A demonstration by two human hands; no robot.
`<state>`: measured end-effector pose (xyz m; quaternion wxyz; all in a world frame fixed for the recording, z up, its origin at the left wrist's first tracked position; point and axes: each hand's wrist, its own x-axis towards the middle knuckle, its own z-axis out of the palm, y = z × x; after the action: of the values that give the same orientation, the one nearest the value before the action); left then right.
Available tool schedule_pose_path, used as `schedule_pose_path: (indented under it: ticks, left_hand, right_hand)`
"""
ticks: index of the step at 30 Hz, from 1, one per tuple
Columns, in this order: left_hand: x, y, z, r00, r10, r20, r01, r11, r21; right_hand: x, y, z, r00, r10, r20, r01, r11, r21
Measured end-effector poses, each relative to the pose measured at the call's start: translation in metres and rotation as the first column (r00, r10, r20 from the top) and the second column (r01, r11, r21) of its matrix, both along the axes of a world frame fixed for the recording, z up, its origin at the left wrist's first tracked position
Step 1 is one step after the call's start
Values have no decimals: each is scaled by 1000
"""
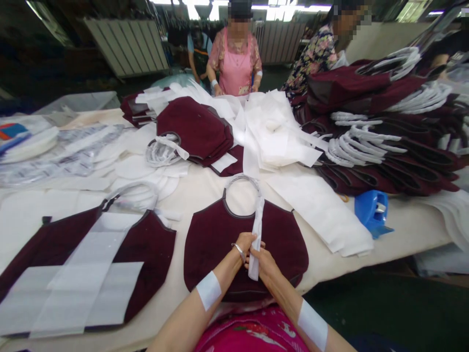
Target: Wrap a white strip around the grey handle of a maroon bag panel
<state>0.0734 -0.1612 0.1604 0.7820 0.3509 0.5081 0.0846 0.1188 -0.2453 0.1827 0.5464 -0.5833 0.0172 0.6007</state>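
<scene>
2 bare hands at a long cloth-covered table (403,239), with clock positions read from the hands. The left hand (244,244), a metal bangle (239,251) at its wrist, meets the right hand (263,262) at lower centre. Both hands are closed, gripping a white non-woven strip (256,239). The strip runs up from the hands towards 12 o'clock and reaches a plastic-wrapped ring handle (242,178). The handle tops a burgundy bag panel (284,249) with grey piping, which lies flat on the table directly beneath the hands. A white band (208,291) circles each forearm.

At 9 o'clock, a second burgundy bag panel (154,249) lies beneath white sheets (73,288). White round discs (135,166) lie at 11 o'clock. A folded burgundy stack (194,129) and a heap of white non-woven pieces (274,132) lie at 12 o'clock. Burgundy bags with ring handles (384,146) are piled at 2 o'clock, and a blue plastic holder (372,210) stands at 3 o'clock. Across the table, a co-worker in a pink apron (236,68) has hands (219,90) at the white pieces; another co-worker in a floral blouse (315,58) stands at 1 o'clock.
</scene>
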Motion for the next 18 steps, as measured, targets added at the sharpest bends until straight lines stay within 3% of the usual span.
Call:
schedule_pose_path:
  ticks: [4, 6, 8, 10, 12, 14, 16, 18]
  left_hand:
    - [4, -7, 1, 996, 86, -5, -86, 994, 66]
    - [6, -10, 1, 993, 116, -24, -113, 990, 89]
    - [7, -12, 1, 989, 139, -52, -133, 986, 105]
    - [8, -12, 0, 983, 161, -84, -151, 981, 118]
    - [9, -10, 0, 977, 181, -114, -166, 977, 137]
    - [10, -8, 0, 971, 201, -133, -178, 970, 163]
    - [12, -8, 1, 967, 209, -147, -180, 965, 190]
    - [15, -11, 3, 966, 204, -158, -168, 962, 215]
  right_hand:
    - [-11, -11, 0, 999, 39, -14, -39, 999, -30]
    - [-10, -16, -3, 988, 154, 13, -154, 988, -5]
    - [-2, -20, -4, 919, 376, 118, -379, 925, 2]
    - [15, -21, -3, 793, 554, 254, -563, 825, -44]
    - [36, -16, 2, 708, 589, 391, -608, 789, -89]
    - [56, -6, 7, 675, 508, 534, -556, 827, -85]
    - [71, 4, 10, 515, 416, 750, -562, 824, -71]
    - [79, 11, 12, 239, 363, 900, -659, 742, -124]
